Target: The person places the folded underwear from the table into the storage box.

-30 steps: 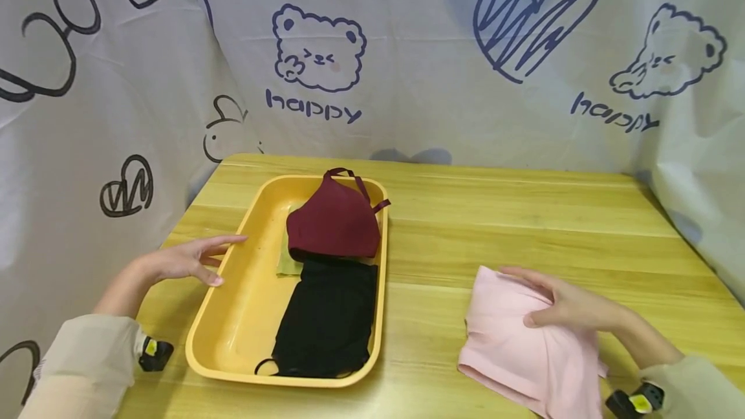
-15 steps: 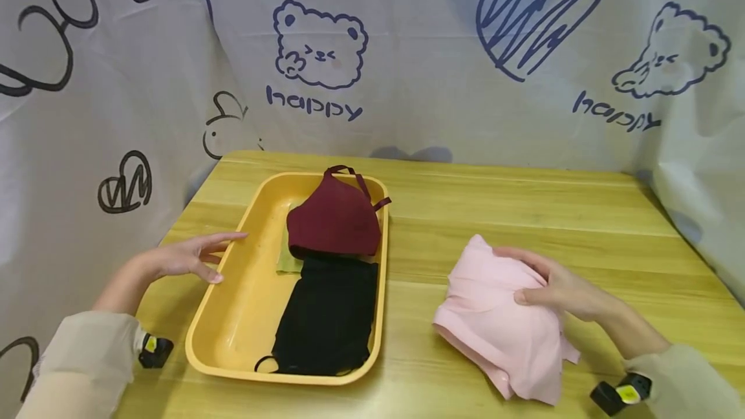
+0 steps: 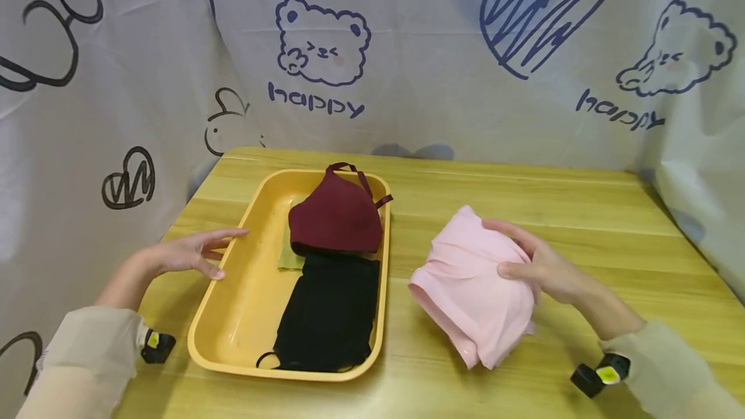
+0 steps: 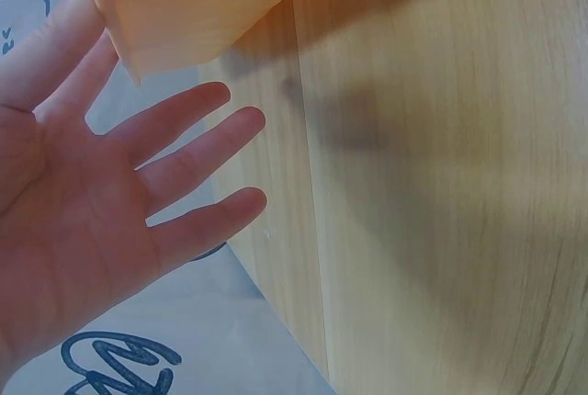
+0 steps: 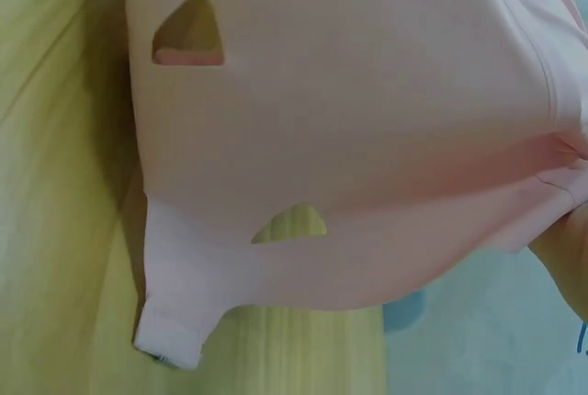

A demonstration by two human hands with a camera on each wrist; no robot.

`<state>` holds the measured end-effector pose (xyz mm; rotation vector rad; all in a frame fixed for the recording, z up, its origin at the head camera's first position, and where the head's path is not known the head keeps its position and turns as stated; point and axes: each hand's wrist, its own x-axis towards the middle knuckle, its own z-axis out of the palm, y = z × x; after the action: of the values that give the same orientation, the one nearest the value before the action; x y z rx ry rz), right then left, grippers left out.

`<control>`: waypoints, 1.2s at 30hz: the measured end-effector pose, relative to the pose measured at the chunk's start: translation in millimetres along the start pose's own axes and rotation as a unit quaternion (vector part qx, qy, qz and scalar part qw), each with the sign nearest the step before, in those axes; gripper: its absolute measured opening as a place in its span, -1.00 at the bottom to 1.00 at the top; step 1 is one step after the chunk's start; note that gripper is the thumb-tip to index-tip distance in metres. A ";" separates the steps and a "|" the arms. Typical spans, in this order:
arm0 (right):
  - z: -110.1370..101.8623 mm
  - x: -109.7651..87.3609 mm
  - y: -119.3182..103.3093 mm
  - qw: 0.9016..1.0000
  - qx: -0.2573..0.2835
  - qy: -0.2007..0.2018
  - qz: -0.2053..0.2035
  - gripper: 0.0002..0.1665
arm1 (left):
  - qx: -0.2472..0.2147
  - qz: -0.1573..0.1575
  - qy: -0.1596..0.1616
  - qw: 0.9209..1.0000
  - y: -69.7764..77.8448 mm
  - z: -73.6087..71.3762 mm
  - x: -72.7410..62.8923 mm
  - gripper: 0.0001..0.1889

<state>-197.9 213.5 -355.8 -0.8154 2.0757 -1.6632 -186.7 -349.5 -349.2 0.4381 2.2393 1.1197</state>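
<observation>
My right hand (image 3: 550, 270) grips a folded pink bra (image 3: 465, 283) at its right side, thumb on top, just right of the yellow tray (image 3: 326, 376). In the right wrist view the pink bra (image 5: 340, 119) hangs over the wood, showing small cut-out holes and a narrow end tab (image 5: 175, 331); little of the hand shows there. At the tray's left rim, my left hand (image 3: 186, 254) touches with forefinger and thumb. The left wrist view shows its other fingers (image 4: 197, 170) spread and holding nothing, below the tray wall (image 4: 184, 9).
Inside the tray lie a maroon bra (image 3: 337, 215) with a strap over the right rim, a folded black garment (image 3: 328, 312) with a thin loop, and a green cloth (image 3: 291, 255) partly beneath. The wooden table (image 3: 524, 193) meets a white drawn-on curtain (image 3: 419, 83) behind.
My right hand has carried the pink bra leftward and away from me, closer to the tray, and the bra has turned somewhat. The left hand stays at the rim.
</observation>
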 end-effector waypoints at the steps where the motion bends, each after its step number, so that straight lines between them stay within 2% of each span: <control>1: 1.0 2.0 -0.9 1.000 0.009 -0.002 -0.001 -0.26 | 0.001 0.001 0.000 1.000 -0.2 0.0 0.2 -0.10; 5: 5.5 10.5 -4.0 0.997 0.076 -0.022 -0.022 -0.27 | 0.004 0.003 0.002 1.000 -1.2 -0.9 0.4 -0.11; 8: 10.4 16.9 -7.1 0.988 0.142 -0.048 -0.047 -0.28 | 0.005 0.000 0.002 1.000 -1.6 -1.8 0.8 -0.10; 11: 16.3 23.4 -11.3 0.981 0.175 -0.062 -0.059 -0.28 | 0.002 -0.004 0.002 1.000 -1.9 -2.0 1.2 -0.09; 19: 26.6 40.0 -19.1 0.981 0.175 -0.064 -0.061 -0.28 | 0.007 -0.003 0.000 1.000 -1.1 -1.6 1.1 -0.09; 28: 34.9 60.1 -25.9 0.984 0.166 -0.038 -0.056 -0.28 | -0.001 -0.003 -0.001 1.000 -0.1 -1.5 1.5 -0.09; 36: 49.9 82.8 -34.6 0.983 0.174 -0.027 -0.059 -0.25 | 0.007 0.001 0.001 1.000 0.0 -0.4 0.4 -0.10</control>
<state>-224.3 118.1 -328.1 -0.8651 1.6595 -1.9690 -187.2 -349.5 -349.1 0.4448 2.2508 1.1052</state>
